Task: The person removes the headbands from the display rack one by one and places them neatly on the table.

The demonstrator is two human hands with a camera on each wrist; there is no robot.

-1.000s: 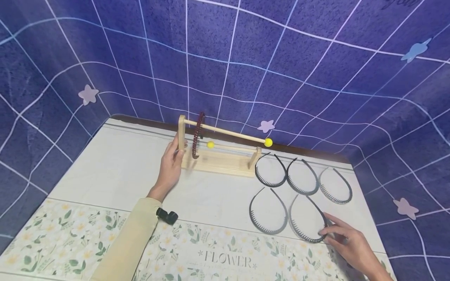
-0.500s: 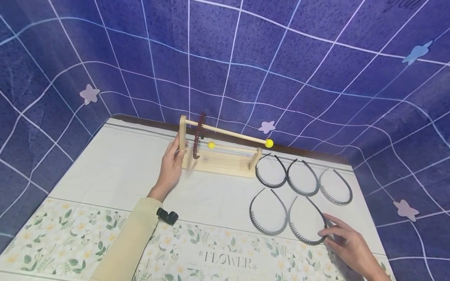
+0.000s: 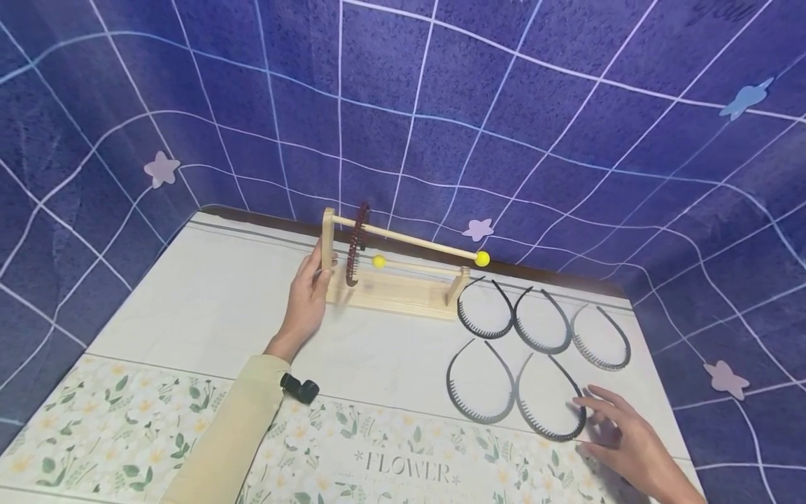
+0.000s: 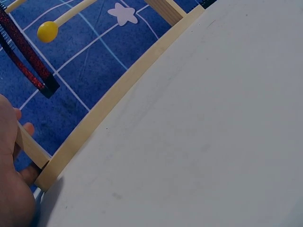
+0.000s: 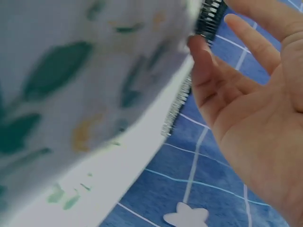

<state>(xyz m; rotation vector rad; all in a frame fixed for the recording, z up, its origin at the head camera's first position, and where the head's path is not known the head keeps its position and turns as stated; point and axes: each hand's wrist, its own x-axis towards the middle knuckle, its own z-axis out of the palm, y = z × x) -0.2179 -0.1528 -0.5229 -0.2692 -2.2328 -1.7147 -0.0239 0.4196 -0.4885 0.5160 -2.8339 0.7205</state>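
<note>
My left hand [image 3: 303, 301] grips the left upright of a two-armed wooden stand [image 3: 403, 297]. A dark red toothed headband [image 3: 352, 262] hangs near the left end of the stand's upper rod; in the left wrist view this headband [image 4: 31, 54] glitters red with a black tip. My right hand [image 3: 632, 437] is at the right side of a black toothed headband [image 3: 554, 435] lying on the table. Its thumb and fingers are spread, the index fingertip overlapping the band. The right wrist view shows my right hand [image 5: 251, 104] with a headband [image 5: 209, 21] beyond the fingertips.
Several other headbands lie flat nearby: one left of it [image 3: 481, 420], with the back row running right from the black headband [image 3: 485, 334] beside the stand. Yellow balls [image 3: 481, 259] cap the rods. A blue grid-patterned cloth [image 3: 403, 126] rises behind the table.
The right hand's thumb and index finger have spread apart, and the thumb has come away from the headband's side. The left hand stays on the stand.
</note>
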